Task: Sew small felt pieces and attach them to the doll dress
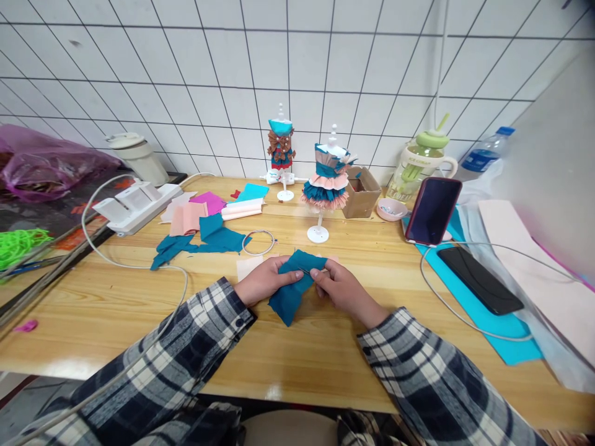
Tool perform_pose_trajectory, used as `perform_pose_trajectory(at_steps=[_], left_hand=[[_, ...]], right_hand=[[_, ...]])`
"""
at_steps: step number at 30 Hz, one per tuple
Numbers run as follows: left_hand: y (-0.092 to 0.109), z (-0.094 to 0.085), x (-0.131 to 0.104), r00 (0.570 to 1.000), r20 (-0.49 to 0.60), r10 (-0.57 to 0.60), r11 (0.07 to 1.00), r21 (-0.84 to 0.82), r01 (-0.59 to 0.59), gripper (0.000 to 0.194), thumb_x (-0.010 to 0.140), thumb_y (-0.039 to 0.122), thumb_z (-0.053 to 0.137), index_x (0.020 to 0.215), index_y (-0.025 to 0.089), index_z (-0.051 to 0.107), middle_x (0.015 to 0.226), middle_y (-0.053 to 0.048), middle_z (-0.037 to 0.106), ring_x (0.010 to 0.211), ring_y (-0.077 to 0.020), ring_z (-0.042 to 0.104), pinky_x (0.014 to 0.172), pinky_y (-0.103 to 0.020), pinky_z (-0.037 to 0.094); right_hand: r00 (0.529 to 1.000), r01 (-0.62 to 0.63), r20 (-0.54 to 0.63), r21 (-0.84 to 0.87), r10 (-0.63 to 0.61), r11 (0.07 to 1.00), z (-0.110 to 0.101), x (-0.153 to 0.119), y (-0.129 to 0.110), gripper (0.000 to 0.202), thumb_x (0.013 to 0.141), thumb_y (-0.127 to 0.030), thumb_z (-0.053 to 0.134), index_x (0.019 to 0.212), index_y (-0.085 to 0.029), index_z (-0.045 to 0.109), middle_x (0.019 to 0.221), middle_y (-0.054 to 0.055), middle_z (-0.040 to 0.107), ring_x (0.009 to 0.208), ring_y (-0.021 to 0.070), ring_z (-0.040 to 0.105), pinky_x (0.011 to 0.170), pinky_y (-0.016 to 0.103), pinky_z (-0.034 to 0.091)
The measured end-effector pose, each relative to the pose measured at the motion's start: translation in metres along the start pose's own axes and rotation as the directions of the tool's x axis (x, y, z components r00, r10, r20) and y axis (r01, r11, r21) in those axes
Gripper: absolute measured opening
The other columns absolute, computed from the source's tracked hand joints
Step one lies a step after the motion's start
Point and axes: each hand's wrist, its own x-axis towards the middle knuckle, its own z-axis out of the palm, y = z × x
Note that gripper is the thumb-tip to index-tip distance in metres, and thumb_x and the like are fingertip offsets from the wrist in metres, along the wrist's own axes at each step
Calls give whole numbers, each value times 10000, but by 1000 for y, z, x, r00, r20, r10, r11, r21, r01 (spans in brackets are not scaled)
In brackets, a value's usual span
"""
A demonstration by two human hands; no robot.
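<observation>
A piece of teal crepe paper (289, 298) is stretched between my two hands above the front of the table. My left hand (263, 280) pinches it with the thumb on top. At its right edge, my right hand (346, 288) grips the same piece between thumb and fingers. Just beyond my left hand lies a thin ring (259, 243), beside teal crepe scraps (218, 234). Behind my hands, a small white dress form (318, 234) wears a ruffled teal and pink paper dress (325, 181). A pale paper piece (248, 267) shows partly beneath my left hand.
Farther back stands a second dress form (281, 142) in brown and teal. A cardboard box (361, 192), pink bowl (391, 209), drink bottle (418, 164) and propped phone (433, 210) stand to the right. On the left, a white cable (183, 291) runs from the power strip (139, 207) across the table.
</observation>
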Motion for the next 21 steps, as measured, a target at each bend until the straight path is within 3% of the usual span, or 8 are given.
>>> perform_pose_trajectory(at_steps=[14,21], left_hand=[[-1,-2,1,1000,8,-3,999,38,2,422,752,418,665,1072,146,629,1041,-80,686,926,-233,624,846,-351,472],[3,-1,0,999,-53,-8,996,91,13,438,761,450,644,1075,144,631,1030,-87,692,912,-238,625,816,-347,479]], right_hand=[[1000,7,2,97,-7,995,3,0,1,277,866,-477,461,864,-200,465,521,-81,451,429,73,377,435,198,303],[998,-37,-43,100,41,994,3,-1,-1,255,857,-456,480,850,-203,457,526,-89,416,402,66,348,408,199,290]])
